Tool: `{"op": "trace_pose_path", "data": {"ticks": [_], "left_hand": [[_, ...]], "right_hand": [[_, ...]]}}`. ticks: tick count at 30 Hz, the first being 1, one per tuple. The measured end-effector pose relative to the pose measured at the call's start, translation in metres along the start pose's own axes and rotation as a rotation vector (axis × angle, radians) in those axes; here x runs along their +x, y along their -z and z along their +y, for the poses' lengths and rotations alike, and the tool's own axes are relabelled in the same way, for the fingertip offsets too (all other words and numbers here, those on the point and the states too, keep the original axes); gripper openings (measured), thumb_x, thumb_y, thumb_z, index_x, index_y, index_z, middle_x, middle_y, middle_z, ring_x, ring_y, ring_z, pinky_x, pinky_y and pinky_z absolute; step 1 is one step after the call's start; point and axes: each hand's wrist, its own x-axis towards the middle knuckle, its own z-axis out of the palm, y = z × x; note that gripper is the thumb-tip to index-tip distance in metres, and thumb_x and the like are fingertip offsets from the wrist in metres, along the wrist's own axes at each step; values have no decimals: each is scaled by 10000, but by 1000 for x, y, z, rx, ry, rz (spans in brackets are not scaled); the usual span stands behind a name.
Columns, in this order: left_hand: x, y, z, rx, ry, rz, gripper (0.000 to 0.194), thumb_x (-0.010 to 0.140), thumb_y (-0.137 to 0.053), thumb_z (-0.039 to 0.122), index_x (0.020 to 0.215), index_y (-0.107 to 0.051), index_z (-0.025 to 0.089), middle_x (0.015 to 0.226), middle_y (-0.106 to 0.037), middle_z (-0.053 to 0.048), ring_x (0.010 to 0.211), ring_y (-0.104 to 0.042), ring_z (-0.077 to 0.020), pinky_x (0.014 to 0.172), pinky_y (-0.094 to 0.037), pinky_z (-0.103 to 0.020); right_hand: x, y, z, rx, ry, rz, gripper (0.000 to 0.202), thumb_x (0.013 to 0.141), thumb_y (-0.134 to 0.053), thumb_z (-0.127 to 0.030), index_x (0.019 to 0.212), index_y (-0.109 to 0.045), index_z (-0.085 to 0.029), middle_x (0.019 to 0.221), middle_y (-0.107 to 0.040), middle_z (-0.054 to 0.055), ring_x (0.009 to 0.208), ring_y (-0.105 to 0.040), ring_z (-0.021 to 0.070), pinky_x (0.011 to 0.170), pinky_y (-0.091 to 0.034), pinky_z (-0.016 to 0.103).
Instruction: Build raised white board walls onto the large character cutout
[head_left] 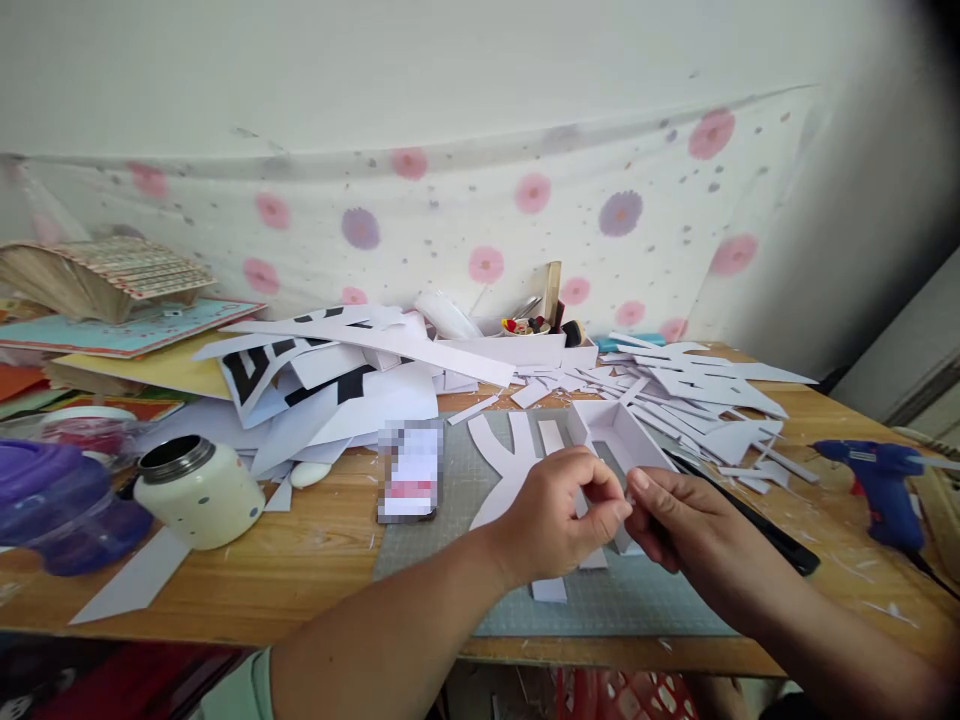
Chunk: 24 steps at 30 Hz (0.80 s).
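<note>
Fingers of left hand and right hand were pinched, tips close together above mat, any held piece indistinct, forearms slanted inward

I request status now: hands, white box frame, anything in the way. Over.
Left hand and right hand: fingers close together, anything held too small to tell. White box frame: on cutting mat, partly behind right hand. Black-handled tool: beside right hand.

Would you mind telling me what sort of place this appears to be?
It looks like a small craft workspace, perhaps in a home: a cutting mat, a heap of white cut pieces and a blue glue gun share one wooden table.
</note>
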Motion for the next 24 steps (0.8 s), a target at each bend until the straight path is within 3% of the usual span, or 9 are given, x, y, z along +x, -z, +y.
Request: {"op": "trace_pose_path", "data": {"ticks": [8, 17, 24], "left_hand": [[2, -1, -2, 25, -12, -2, 120, 774, -576, 208, 677, -510, 180, 690, -539, -4, 673, -501, -130, 691, -424, -271], [1, -2, -4, 15, 37, 5, 85, 766, -567, 192, 692, -526, 177, 715, -551, -9, 690, -515, -133, 685, -427, -264], [1, 0, -6, -21, 63, 23, 78, 785, -565, 206, 728, -527, 168, 729, -531, 0, 699, -504, -123, 683, -420, -246]], "right_hand": [[0, 3, 3, 21, 43, 42, 426, 856, -493, -539, 603, -508, -197, 515, -473, -20, 466, -381, 102, 459, -295, 244], [-2, 6, -2, 409, -8, -13, 226, 791, -654, -398, 736, -587, -189, 691, -535, -9, 588, -486, 107, 574, -418, 249], [-3, 11, 1, 439, -17, -1, 160, 709, -751, -329, 752, -679, -193, 704, -581, -2, 590, -523, 103, 608, -468, 265]]}}
